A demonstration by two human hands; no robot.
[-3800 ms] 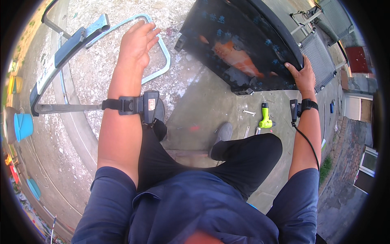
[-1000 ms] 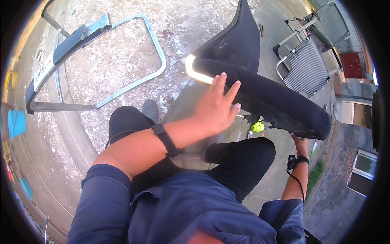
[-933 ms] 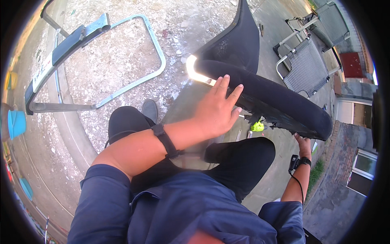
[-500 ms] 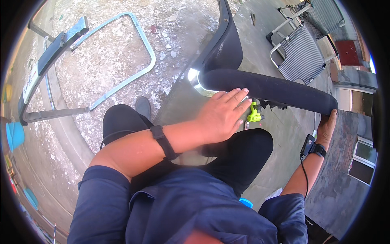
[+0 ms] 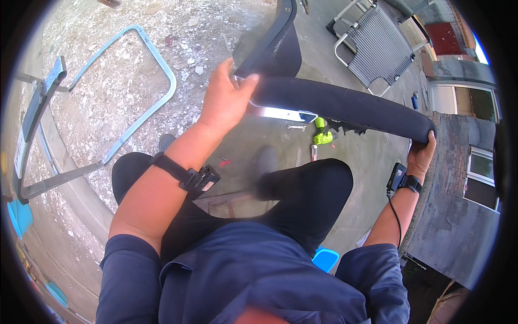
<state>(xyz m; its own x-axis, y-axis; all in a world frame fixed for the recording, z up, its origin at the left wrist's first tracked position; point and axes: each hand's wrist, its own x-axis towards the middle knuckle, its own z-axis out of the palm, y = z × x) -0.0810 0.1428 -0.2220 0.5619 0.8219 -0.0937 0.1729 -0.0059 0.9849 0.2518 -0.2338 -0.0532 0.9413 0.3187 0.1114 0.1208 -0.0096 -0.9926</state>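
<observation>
While the person sits over the concrete ground (image 5: 372, 162), both hands hold a long black fabric panel (image 5: 345, 105) stretched across the upper middle of the view. The left hand (image 5: 224, 100), at about eleven o'clock, is closed on the panel's near end, where a bright metal bar (image 5: 280, 113) shows under the cloth. The right hand (image 5: 421, 156), at three o'clock, grips the far end, fingers curled over its edge. Below the panel, near centre, a yellow-green drill (image 5: 322, 132) lies on the ground. A pale blue tube frame (image 5: 156, 65) lies at ten o'clock, a folding chair (image 5: 377, 46) at one o'clock.
</observation>
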